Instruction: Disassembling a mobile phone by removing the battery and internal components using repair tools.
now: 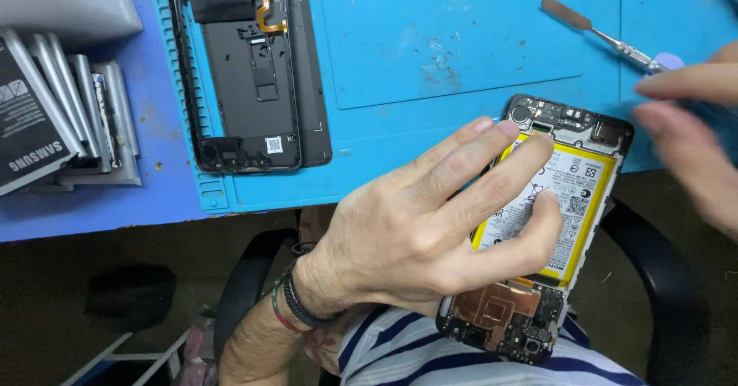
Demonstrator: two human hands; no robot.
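A: How is the opened black smartphone with the yellow-edged white battery held?

B: The left hand grips it from the side, fingers spread across the battery face, the thumb hidden underneath. It hangs past the edge of the blue silicone work mat, tilted over the lap, probably so the battery faces upward within reach of the other hand

A: And the right hand?

B: Blurred at the frame's right edge, just beside the phone's top corner. Its fingers look loosely extended; I cannot tell whether they pinch anything

A: What lies nearby?

B: A thin metal spatula tool rests on the mat beyond the phone. A detached black phone back frame sits well apart to the left, beside a fanned stack of grey flat batteries
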